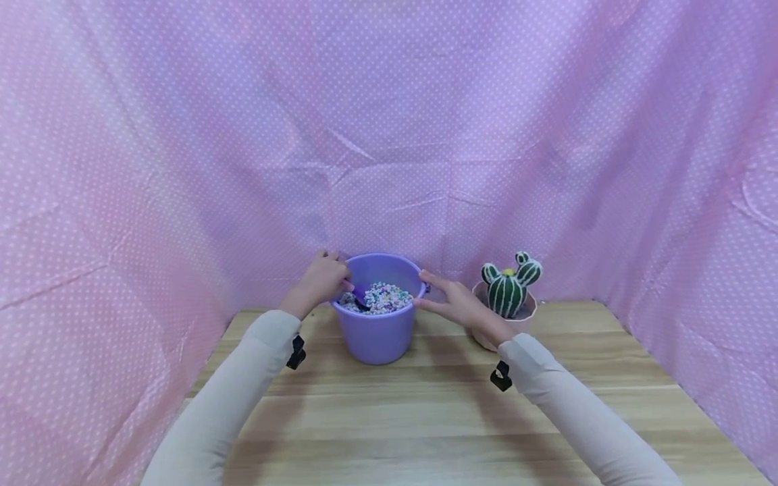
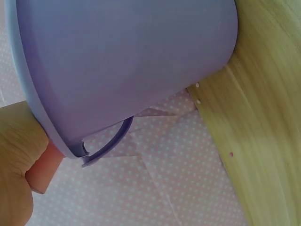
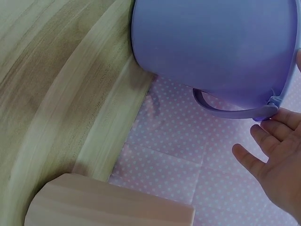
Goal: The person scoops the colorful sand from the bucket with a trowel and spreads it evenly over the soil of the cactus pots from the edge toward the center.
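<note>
A purple bucket (image 1: 378, 337) stands on the wooden table and holds many small pale, multicoloured pieces (image 1: 389, 297). At its left rim my left hand (image 1: 322, 278) grips a small purple scoop (image 1: 360, 295), whose lower end is in among the pieces. Most of the scoop's handle is hidden by the fingers. Against the right rim rests my right hand (image 1: 452, 300), its fingers spread and fairly straight. The right wrist view shows those fingers (image 3: 268, 139) beside the bucket's handle (image 3: 230, 113), which hangs down behind the bucket.
To the right, close by my right forearm, a knitted green cactus (image 1: 507, 295) sits in a pale pink pot (image 1: 486, 341). A pink dotted cloth (image 1: 389, 135) hangs behind and at both sides of the table (image 1: 389, 418). Tiny bits (image 2: 198, 101) lie near the table's back edge.
</note>
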The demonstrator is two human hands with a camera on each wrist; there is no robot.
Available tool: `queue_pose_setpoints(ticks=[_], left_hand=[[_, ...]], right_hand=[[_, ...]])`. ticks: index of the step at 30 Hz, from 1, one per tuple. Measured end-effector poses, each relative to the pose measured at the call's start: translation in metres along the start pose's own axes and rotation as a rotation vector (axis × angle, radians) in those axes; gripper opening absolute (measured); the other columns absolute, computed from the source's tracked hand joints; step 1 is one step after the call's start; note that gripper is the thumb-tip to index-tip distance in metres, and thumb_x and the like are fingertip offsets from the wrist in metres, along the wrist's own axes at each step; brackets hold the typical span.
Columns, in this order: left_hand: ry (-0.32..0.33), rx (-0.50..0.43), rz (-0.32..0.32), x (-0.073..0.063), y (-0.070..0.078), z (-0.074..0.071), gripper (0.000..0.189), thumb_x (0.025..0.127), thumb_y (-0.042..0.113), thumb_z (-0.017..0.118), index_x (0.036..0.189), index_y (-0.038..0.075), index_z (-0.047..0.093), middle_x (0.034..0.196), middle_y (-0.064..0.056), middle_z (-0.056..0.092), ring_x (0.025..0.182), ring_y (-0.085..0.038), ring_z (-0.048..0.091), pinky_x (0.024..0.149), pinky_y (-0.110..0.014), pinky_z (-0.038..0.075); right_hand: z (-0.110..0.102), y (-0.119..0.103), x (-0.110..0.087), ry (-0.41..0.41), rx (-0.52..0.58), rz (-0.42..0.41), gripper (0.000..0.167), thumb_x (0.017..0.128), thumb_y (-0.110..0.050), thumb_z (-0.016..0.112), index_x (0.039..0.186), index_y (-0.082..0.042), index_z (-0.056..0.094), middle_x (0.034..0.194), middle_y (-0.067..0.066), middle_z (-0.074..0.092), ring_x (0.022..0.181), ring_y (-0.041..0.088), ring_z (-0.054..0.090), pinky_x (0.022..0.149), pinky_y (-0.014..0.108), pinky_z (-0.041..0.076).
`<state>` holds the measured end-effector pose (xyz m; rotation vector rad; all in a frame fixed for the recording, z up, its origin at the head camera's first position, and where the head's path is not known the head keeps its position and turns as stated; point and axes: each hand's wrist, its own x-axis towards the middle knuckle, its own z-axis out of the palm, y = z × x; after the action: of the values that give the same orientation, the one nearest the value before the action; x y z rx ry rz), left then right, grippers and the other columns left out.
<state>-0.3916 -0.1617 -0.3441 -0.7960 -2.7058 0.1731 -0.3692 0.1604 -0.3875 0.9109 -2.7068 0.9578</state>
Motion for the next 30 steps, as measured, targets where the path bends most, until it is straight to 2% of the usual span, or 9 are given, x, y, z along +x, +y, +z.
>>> queue_pose_setpoints(ticks=[8,15,24,30], left_hand=[[0.039,-0.027,0.003,0.006,-0.011,0.009,0.016,0.089,0.033,0.078,0.091,0.017,0.082,0.097,-0.004,0.078,0.108,-0.031,0.065,0.099,-0.052,0.046],[0.053,-0.064,0.014,0.013,-0.021,0.012,0.015,0.089,0.030,0.079,0.092,0.016,0.082,0.099,-0.004,0.079,0.113,-0.032,0.065,0.099,-0.051,0.047],[0.096,-0.095,0.044,0.014,-0.026,0.013,0.016,0.088,0.028,0.080,0.096,0.014,0.082,0.100,-0.005,0.079,0.106,-0.031,0.067,0.092,-0.048,0.050],[0.108,-0.113,0.030,0.012,-0.026,0.015,0.017,0.088,0.028,0.080,0.097,0.013,0.082,0.102,-0.005,0.079,0.107,-0.030,0.066,0.093,-0.047,0.050]], right_hand=[[0.001,-0.002,0.006,-0.008,0.017,0.057,0.079,0.093,-0.052,0.069,0.157,-0.015,0.039,0.165,0.008,0.033,0.149,0.037,0.037,0.119,0.059,0.029],[0.002,-0.004,0.015,0.009,-0.010,0.051,0.076,0.095,-0.047,0.069,0.155,-0.011,0.042,0.163,0.012,0.037,0.147,0.038,0.040,0.119,0.056,0.031],[0.004,-0.007,0.018,0.016,-0.015,0.081,0.075,0.095,-0.046,0.070,0.155,-0.012,0.042,0.163,0.012,0.037,0.147,0.038,0.040,0.120,0.055,0.031],[0.004,-0.006,0.018,0.014,-0.004,0.079,0.075,0.095,-0.045,0.070,0.155,-0.011,0.042,0.163,0.012,0.037,0.147,0.038,0.040,0.119,0.056,0.031]])
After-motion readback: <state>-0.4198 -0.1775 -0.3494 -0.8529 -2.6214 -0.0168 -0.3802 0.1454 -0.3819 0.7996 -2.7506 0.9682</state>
